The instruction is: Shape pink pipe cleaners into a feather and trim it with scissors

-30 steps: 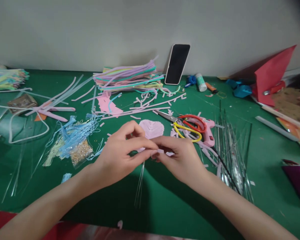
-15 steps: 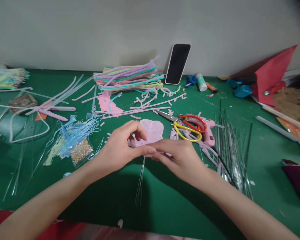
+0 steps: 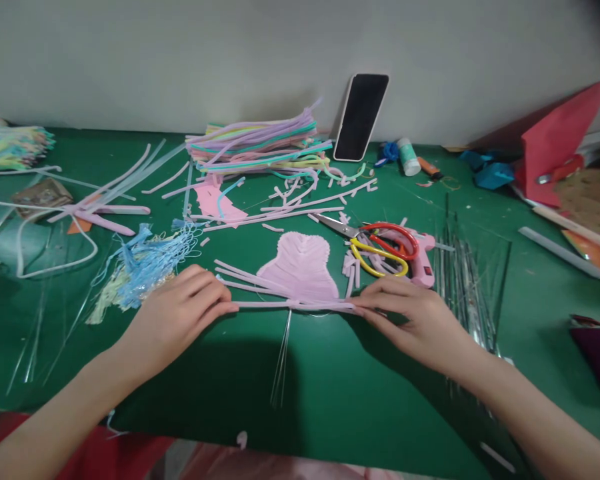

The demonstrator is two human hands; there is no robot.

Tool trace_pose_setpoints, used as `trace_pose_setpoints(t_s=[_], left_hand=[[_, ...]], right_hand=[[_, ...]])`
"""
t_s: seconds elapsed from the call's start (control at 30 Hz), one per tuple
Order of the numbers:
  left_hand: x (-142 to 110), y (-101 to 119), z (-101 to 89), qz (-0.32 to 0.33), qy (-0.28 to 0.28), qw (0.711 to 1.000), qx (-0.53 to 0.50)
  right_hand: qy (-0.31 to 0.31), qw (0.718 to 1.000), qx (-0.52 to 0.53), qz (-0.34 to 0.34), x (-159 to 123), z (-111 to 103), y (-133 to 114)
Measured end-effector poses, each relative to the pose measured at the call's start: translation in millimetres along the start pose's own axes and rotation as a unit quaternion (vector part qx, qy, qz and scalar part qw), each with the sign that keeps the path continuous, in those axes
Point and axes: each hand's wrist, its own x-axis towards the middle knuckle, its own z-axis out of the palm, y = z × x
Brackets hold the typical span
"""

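A lilac shape made of pipe cleaners (image 3: pixel 303 267) lies on the green table, with loose pipe-cleaner ends fanning out to its left. Along its lower edge runs a lilac pipe cleaner (image 3: pixel 260 305), stretched nearly level between my hands. My left hand (image 3: pixel 187 317) pinches its left end between thumb and fingers. At the right end, my right hand (image 3: pixel 413 310) pinches it the same way. Thin wires (image 3: pixel 283 360) stick out from below the shape's middle towards me. Red-and-yellow handled scissors (image 3: pixel 375 247) rest just beyond my right hand.
Blue tassels (image 3: pixel 153 267) lie beyond my left hand. A pipe-cleaner bundle (image 3: pixel 260 147) and a phone (image 3: pixel 361 117) leaning on the wall are at the back. Right of the scissors are a pink glue gun (image 3: pixel 423 260) and many thin wires (image 3: pixel 467 287).
My hands have moved apart from the middle, left hand leftward and right hand rightward. The pipe cleaner between them and more of the lilac shape now show. The view has shifted slightly.
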Motion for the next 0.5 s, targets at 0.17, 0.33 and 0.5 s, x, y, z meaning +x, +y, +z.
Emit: trace_pose_setpoints(t_s=[0.17,0.33,0.5], left_hand=[[-3,-20,2.2,0.001,-0.021,0.999,-0.028],[-1,-32,3.3,0.002,-0.033,0.999,-0.027],[0,-36,6.0,0.035,-0.038,0.999,-0.011]], right_hand=[[-0.012,0.999,-0.03,0.007,-10,-4,12],[-0.023,0.998,-0.053,-0.031,-21,-5,14],[-0.029,0.993,-0.094,-0.069,-26,-2,15]])
